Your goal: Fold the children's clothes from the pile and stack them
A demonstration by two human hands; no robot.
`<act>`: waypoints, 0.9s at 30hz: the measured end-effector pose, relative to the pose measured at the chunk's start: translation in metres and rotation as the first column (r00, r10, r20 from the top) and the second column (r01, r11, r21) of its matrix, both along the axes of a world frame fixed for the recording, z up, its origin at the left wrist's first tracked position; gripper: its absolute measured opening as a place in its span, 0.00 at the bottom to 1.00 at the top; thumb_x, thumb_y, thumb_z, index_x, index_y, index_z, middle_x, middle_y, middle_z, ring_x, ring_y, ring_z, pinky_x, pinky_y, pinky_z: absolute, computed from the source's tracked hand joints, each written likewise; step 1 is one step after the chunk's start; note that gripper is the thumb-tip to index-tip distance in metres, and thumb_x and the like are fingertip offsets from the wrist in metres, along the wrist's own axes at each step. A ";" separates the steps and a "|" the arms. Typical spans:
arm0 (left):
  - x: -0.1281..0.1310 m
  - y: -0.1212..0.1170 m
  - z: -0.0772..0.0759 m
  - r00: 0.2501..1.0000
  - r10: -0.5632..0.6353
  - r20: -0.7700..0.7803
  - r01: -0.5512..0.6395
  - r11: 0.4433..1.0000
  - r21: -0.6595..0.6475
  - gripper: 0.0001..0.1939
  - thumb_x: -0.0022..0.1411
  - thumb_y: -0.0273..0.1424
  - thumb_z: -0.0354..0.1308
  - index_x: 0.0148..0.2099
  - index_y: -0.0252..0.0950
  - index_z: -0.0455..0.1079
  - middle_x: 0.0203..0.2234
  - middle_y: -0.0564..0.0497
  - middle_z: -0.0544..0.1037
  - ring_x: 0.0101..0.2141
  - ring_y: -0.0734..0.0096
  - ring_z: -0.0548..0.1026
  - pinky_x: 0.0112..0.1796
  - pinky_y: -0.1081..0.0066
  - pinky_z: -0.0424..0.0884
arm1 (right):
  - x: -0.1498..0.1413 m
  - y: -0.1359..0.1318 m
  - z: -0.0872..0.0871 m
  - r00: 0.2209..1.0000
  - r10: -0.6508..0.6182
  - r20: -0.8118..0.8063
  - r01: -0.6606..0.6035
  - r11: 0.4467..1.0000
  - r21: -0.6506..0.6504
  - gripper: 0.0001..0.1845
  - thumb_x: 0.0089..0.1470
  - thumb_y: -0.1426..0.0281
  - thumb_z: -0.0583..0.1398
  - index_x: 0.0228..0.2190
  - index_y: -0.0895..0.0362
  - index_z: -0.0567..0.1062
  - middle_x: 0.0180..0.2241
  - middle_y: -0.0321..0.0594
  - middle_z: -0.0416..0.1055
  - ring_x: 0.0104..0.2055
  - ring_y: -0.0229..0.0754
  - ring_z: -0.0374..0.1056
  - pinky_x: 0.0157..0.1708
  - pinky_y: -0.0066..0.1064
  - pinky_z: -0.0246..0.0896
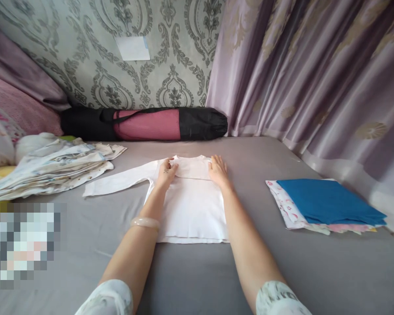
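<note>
A white long-sleeved shirt (193, 210) lies spread on the grey sheet in front of me, its collar pointing away. One sleeve (118, 179) stretches out to the left; the other seems folded across the upper body as a band (193, 168). My left hand (167, 171) rests at the shirt's left shoulder, thumb apart from the fingers, which are partly hidden. On the right shoulder my right hand (218, 169) lies flat with its fingers extended. A pale bangle (145, 223) circles my left wrist.
Folded clothes topped by a blue cloth (331, 199) lie at right. A pile of patterned cloths (52, 168) is at left, with a pixelated patch below it. A black and pink rolled bag (147, 124) lies along the wall, and purple curtains (282, 65) hang at right.
</note>
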State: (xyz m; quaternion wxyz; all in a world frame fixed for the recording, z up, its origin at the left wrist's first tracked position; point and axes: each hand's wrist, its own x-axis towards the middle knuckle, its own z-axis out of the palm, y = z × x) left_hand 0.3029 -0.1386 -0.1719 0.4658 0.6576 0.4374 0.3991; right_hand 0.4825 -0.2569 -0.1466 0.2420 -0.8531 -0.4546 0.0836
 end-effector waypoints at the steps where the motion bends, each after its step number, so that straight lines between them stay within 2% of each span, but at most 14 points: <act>1: -0.001 0.000 0.000 0.999 0.013 -0.048 -0.012 1.000 0.027 0.25 0.53 0.36 0.57 0.53 0.31 0.67 0.19 0.61 0.60 0.21 0.75 0.62 0.26 0.75 0.60 | -0.004 0.000 -0.004 0.998 0.027 0.055 -0.024 0.998 -0.052 0.29 0.65 0.68 0.43 0.64 0.65 0.55 0.68 0.48 0.44 0.70 0.48 0.35 0.67 0.47 0.28; 3: -0.004 -0.001 0.002 0.988 0.045 -0.145 -0.031 0.994 0.104 0.29 0.54 0.34 0.56 0.58 0.29 0.64 0.19 0.60 0.59 0.22 0.74 0.63 0.28 0.74 0.61 | -0.009 0.000 -0.011 0.991 0.056 0.121 -0.040 0.991 -0.131 0.31 0.66 0.64 0.42 0.65 0.66 0.52 0.69 0.48 0.41 0.70 0.49 0.32 0.66 0.47 0.25; 6: -0.007 -0.003 0.008 0.961 0.068 -0.270 -0.006 0.974 0.225 0.31 0.55 0.29 0.54 0.62 0.32 0.61 0.21 0.58 0.63 0.26 0.71 0.66 0.34 0.71 0.65 | -0.011 -0.001 -0.017 0.985 0.060 0.164 -0.028 0.982 -0.189 0.34 0.66 0.59 0.40 0.66 0.67 0.50 0.69 0.49 0.41 0.70 0.50 0.33 0.66 0.45 0.27; 10: -0.008 -0.004 0.011 0.923 0.038 -0.383 0.081 0.954 0.289 0.23 0.57 0.25 0.49 0.55 0.33 0.70 0.31 0.50 0.73 0.34 0.68 0.72 0.43 0.68 0.67 | -0.011 -0.001 -0.019 0.977 0.071 0.203 -0.024 0.974 -0.227 0.37 0.66 0.56 0.36 0.66 0.68 0.49 0.69 0.49 0.39 0.70 0.49 0.31 0.66 0.43 0.28; 13: -0.008 -0.002 0.010 0.892 0.028 -0.452 0.129 0.941 0.314 0.19 0.59 0.25 0.46 0.47 0.32 0.75 0.38 0.46 0.75 0.40 0.65 0.74 0.47 0.68 0.67 | -0.012 -0.001 -0.021 0.974 0.077 0.215 -0.021 0.967 -0.254 0.38 0.66 0.55 0.35 0.66 0.68 0.48 0.69 0.49 0.37 0.71 0.49 0.30 0.66 0.43 0.27; 18: -0.007 -0.003 0.009 0.809 0.055 -0.585 0.180 0.925 0.336 0.20 0.61 0.23 0.44 0.47 0.31 0.75 0.43 0.44 0.75 0.45 0.65 0.74 0.50 0.68 0.66 | -0.012 0.001 -0.019 0.977 0.076 0.198 -0.018 0.959 -0.283 0.38 0.65 0.55 0.34 0.67 0.68 0.46 0.70 0.48 0.35 0.71 0.47 0.29 0.66 0.43 0.27; 22: -0.012 -0.011 0.014 0.732 0.156 -0.663 0.176 0.897 0.405 0.19 0.61 0.24 0.47 0.50 0.31 0.74 0.56 0.36 0.67 0.54 0.53 0.67 0.52 0.59 0.64 | -0.005 0.001 -0.008 0.986 0.106 0.125 -0.057 0.937 -0.344 0.38 0.65 0.55 0.36 0.67 0.66 0.45 0.70 0.47 0.33 0.71 0.47 0.28 0.66 0.45 0.27; 24: -0.014 -0.016 0.020 0.707 0.205 -0.676 0.188 0.868 0.459 0.19 0.63 0.26 0.47 0.52 0.33 0.72 0.59 0.38 0.64 0.57 0.49 0.63 0.53 0.55 0.63 | -0.001 0.000 -0.002 0.983 0.104 0.154 -0.049 0.945 -0.324 0.37 0.65 0.55 0.36 0.67 0.65 0.44 0.70 0.47 0.32 0.71 0.47 0.28 0.66 0.44 0.25; 27: -0.013 -0.022 0.025 0.694 0.153 -0.704 0.288 0.837 0.465 0.20 0.66 0.27 0.44 0.57 0.35 0.67 0.59 0.41 0.67 0.60 0.55 0.61 0.57 0.55 0.59 | 0.002 -0.003 -0.001 0.969 0.081 0.233 -0.011 0.959 -0.284 0.38 0.65 0.56 0.36 0.67 0.68 0.43 0.70 0.50 0.32 0.71 0.47 0.28 0.67 0.43 0.22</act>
